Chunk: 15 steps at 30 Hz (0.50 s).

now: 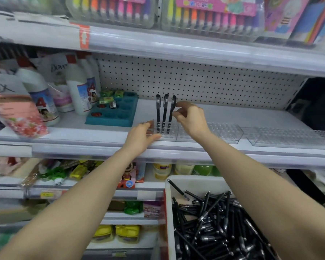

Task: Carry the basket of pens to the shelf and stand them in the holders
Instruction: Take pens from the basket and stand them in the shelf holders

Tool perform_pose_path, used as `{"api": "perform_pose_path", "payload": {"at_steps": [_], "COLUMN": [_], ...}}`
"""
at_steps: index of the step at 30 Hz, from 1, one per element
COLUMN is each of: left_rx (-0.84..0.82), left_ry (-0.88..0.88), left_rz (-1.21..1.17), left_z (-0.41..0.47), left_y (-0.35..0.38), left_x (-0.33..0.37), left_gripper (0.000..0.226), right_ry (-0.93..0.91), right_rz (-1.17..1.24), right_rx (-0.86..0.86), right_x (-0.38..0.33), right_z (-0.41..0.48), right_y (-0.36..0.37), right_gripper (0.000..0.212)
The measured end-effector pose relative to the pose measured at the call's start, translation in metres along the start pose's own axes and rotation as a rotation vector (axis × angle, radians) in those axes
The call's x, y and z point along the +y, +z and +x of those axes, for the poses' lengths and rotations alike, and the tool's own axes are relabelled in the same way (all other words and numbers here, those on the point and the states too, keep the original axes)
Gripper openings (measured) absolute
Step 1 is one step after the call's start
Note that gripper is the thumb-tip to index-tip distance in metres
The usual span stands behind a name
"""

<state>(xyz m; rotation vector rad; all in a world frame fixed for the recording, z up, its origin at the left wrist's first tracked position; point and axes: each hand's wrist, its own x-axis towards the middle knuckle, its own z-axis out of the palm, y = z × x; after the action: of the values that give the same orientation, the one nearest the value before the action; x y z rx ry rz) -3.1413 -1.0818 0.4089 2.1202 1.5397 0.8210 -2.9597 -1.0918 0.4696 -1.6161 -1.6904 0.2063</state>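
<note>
1. Basket (168,212), near right, below the shelf edge: white, with a loose heap of black pens (214,222). Most stock is unplaced.
2. Left grip (141,136), on the middle shelf (83,145): thumb and fingers curled round the left end of the first holder (174,133), steadying it.
3. First holder: clear plastic with rows of sockets, at the shelf's front edge. Two standing pens (158,111) are upright at its left end.
4. Right grip (189,119): clamped in a pinch on the upper barrel of the third pen (170,115), just right of the other two. Its top leans slightly right and its tip is in or at a socket; which, I cannot tell.
5. Spare holders (227,134), further right: no pens in them.
6. Teal tray (111,117) and white bottles (77,91), far left; pegboard (195,79) behind.

Hazards, as judged: the light holder may skid or tip off the front edge if the leaning pen is pushed sideways. A half-seated pen may topple into its neighbours once released. The basket sits directly under both forearms, so a dropped elbow could jolt it.
</note>
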Motion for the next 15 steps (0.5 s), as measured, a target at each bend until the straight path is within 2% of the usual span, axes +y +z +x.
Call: {"api": "perform_pose_path", "payload": {"at_steps": [2,4,7,8,9,11,13,15], "left_rx": [0.028,0.134,0.391,0.429,0.412,0.263,0.1,-0.047], "left_ry": [0.017,0.043,0.134,0.16,0.189,0.283,0.36,0.325], "left_rz": [-0.009,-0.015,-0.053,-0.06,-0.052,0.01,0.127,0.293], "left_z": [-0.004,-0.011,-0.037,-0.05,-0.063,-0.085,-0.096,-0.101], "left_y": [-0.002,-0.002,0.002,0.006,0.012,0.029,0.049,0.064], "left_x": [0.002,0.001,0.009,0.014,0.019,0.026,0.025,0.024], "left_gripper": [0.064,0.068,0.043,0.032,0.024,0.015,0.019,0.032], "right_ry": [-0.022,-0.051,-0.092,-0.099,-0.096,-0.072,-0.062,-0.09], "right_rz": [-0.002,-0.012,-0.033,-0.048,-0.064,-0.077,-0.069,-0.094], "right_rx": [0.048,0.091,0.087,0.067,0.048,0.013,-0.03,-0.09], "right_x": [0.005,0.014,0.033,0.041,0.049,0.064,0.076,0.086], "right_z": [-0.012,-0.03,-0.059,-0.069,-0.078,-0.095,-0.113,-0.128], "right_y": [-0.011,-0.023,-0.036,-0.037,-0.038,-0.035,-0.03,-0.025], "right_gripper": [0.022,0.015,0.01,0.01,0.009,0.007,0.005,0.004]}}
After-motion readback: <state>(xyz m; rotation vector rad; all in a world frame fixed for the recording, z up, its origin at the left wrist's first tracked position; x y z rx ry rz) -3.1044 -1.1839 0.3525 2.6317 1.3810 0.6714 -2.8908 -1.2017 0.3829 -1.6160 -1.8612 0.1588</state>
